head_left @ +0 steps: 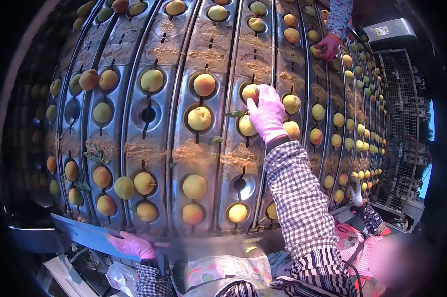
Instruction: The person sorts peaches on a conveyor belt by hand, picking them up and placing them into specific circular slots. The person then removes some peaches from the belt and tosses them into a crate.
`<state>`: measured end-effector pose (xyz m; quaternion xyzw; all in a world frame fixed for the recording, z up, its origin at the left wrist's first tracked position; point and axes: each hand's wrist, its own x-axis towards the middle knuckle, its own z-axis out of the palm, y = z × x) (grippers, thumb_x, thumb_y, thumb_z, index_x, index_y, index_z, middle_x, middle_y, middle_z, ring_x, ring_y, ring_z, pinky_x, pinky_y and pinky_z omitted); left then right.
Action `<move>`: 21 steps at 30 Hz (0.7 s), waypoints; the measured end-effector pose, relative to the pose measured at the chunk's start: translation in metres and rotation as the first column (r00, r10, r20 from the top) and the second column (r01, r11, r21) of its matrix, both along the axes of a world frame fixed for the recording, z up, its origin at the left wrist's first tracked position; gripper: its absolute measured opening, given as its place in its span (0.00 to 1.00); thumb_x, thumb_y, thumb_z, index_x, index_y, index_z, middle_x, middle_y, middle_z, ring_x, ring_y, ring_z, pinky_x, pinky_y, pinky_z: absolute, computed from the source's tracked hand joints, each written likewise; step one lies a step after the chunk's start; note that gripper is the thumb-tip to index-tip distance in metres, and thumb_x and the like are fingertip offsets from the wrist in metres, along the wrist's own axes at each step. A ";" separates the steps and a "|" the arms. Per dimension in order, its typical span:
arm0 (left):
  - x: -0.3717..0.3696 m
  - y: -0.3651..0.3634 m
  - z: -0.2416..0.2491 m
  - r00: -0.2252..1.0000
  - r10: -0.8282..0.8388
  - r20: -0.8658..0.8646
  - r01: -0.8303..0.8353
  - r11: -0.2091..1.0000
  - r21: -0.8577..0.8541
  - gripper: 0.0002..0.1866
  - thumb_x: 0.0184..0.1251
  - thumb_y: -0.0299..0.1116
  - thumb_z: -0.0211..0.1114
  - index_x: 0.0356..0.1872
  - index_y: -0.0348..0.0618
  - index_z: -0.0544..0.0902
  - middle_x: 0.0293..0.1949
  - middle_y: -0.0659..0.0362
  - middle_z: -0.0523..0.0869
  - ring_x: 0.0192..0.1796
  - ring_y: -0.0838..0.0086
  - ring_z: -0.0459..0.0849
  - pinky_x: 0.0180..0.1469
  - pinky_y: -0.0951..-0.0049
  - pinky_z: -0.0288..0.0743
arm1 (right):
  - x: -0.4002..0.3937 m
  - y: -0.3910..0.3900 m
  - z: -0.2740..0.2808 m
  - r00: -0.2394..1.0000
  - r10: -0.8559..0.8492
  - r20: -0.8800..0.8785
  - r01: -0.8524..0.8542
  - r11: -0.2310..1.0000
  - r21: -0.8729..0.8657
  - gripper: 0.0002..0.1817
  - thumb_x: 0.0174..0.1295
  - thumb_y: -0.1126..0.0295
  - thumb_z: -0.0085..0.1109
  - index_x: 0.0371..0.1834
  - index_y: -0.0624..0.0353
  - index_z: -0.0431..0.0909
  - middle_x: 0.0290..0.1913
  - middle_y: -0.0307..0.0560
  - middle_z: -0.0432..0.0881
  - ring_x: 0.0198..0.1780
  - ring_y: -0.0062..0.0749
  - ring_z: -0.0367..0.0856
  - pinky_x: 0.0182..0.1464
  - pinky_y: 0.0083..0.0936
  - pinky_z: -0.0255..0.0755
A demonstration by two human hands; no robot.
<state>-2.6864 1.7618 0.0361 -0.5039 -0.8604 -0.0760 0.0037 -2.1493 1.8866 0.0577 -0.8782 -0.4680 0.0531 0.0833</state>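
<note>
My right hand, in a pink glove, reaches over the metal cup conveyor with its thumb and fingers around a yellow peach in a cup. Just below it, a second peach lies in a cup beside a green leaf. Close to the right of the glove sits a greenish peach. My left hand, also gloved in pink, rests with fingers stretched out at the conveyor's front metal edge, holding nothing.
Rows of metal cups hold many peaches; one cup has none. Brown pulp smears the slats. A co-worker's pink-gloved hand touches fruit at the far side. Another person's white-gloved hand is at the right. A wire guard stands beyond.
</note>
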 end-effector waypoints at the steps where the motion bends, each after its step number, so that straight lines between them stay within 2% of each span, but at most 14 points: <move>1: 0.000 -0.001 -0.001 1.000 0.000 -0.001 0.000 1.000 -0.005 0.33 0.82 0.45 0.49 0.76 0.29 0.63 0.75 0.37 0.69 0.77 0.46 0.66 0.79 0.54 0.56 | -0.002 -0.001 0.000 1.000 -0.016 -0.009 0.016 1.000 0.016 0.23 0.60 0.62 0.70 0.56 0.54 0.76 0.56 0.50 0.80 0.59 0.49 0.81 0.61 0.42 0.75; 3: 0.004 0.002 0.005 1.000 0.001 -0.004 -0.001 1.000 -0.016 0.33 0.82 0.46 0.49 0.76 0.29 0.63 0.74 0.37 0.69 0.76 0.46 0.66 0.79 0.53 0.57 | -0.005 -0.005 -0.006 0.999 -0.034 -0.029 0.035 0.998 0.054 0.22 0.63 0.60 0.67 0.58 0.55 0.76 0.59 0.51 0.78 0.61 0.49 0.79 0.62 0.46 0.74; 8: -0.019 0.008 -0.003 0.999 -0.016 -0.045 0.015 0.999 -0.029 0.33 0.83 0.47 0.48 0.76 0.29 0.63 0.74 0.37 0.69 0.76 0.46 0.67 0.78 0.52 0.59 | -0.019 0.004 -0.006 0.968 -0.229 -0.099 0.233 0.972 0.031 0.21 0.63 0.61 0.67 0.60 0.48 0.78 0.63 0.45 0.76 0.63 0.47 0.78 0.65 0.46 0.73; 11: -0.033 0.016 -0.007 0.999 -0.017 -0.044 0.016 1.000 -0.027 0.34 0.83 0.48 0.47 0.76 0.29 0.63 0.74 0.37 0.69 0.76 0.45 0.67 0.77 0.52 0.59 | -0.021 0.006 0.001 0.953 -0.264 -0.146 0.267 0.964 0.001 0.24 0.63 0.61 0.67 0.62 0.50 0.77 0.66 0.45 0.75 0.66 0.48 0.76 0.67 0.46 0.71; 14: -0.048 0.026 -0.008 0.999 -0.030 -0.035 0.030 0.999 -0.021 0.34 0.84 0.49 0.45 0.76 0.29 0.62 0.75 0.37 0.68 0.76 0.45 0.66 0.77 0.53 0.59 | -0.029 -0.011 0.000 0.980 -0.190 -0.054 0.195 0.977 0.092 0.28 0.62 0.61 0.68 0.65 0.50 0.75 0.69 0.47 0.74 0.69 0.49 0.73 0.70 0.45 0.69; 15: -0.053 0.031 -0.009 0.999 -0.030 -0.024 0.029 0.999 -0.014 0.35 0.84 0.50 0.44 0.77 0.29 0.61 0.75 0.37 0.68 0.76 0.45 0.66 0.77 0.53 0.58 | -0.033 -0.019 0.004 0.978 -0.190 -0.082 0.200 0.970 0.141 0.31 0.61 0.61 0.70 0.69 0.51 0.73 0.71 0.50 0.72 0.71 0.50 0.71 0.71 0.46 0.67; 16: -0.057 0.036 -0.010 0.999 -0.033 -0.023 0.032 0.999 -0.020 0.35 0.84 0.50 0.44 0.77 0.29 0.61 0.75 0.36 0.67 0.76 0.44 0.66 0.77 0.52 0.58 | -0.040 -0.030 0.009 0.985 -0.152 -0.075 0.167 0.950 0.262 0.32 0.59 0.64 0.72 0.68 0.53 0.74 0.69 0.51 0.75 0.69 0.50 0.73 0.72 0.46 0.67; 18: -0.069 0.043 -0.009 0.999 -0.036 -0.033 0.035 0.999 -0.039 0.34 0.84 0.49 0.44 0.77 0.29 0.60 0.75 0.36 0.67 0.76 0.44 0.65 0.77 0.51 0.58 | -0.047 -0.061 0.011 0.985 -0.132 -0.114 0.166 0.908 0.385 0.29 0.58 0.67 0.72 0.64 0.56 0.77 0.64 0.52 0.80 0.66 0.50 0.76 0.70 0.45 0.68; 21: -0.083 0.056 -0.008 0.999 -0.026 -0.029 0.025 0.999 -0.047 0.34 0.85 0.50 0.43 0.77 0.30 0.60 0.75 0.36 0.66 0.77 0.44 0.64 0.78 0.51 0.57 | -0.058 -0.096 0.014 0.966 -0.259 -0.002 0.243 0.901 0.360 0.25 0.57 0.68 0.73 0.59 0.58 0.80 0.58 0.53 0.83 0.63 0.51 0.79 0.68 0.44 0.72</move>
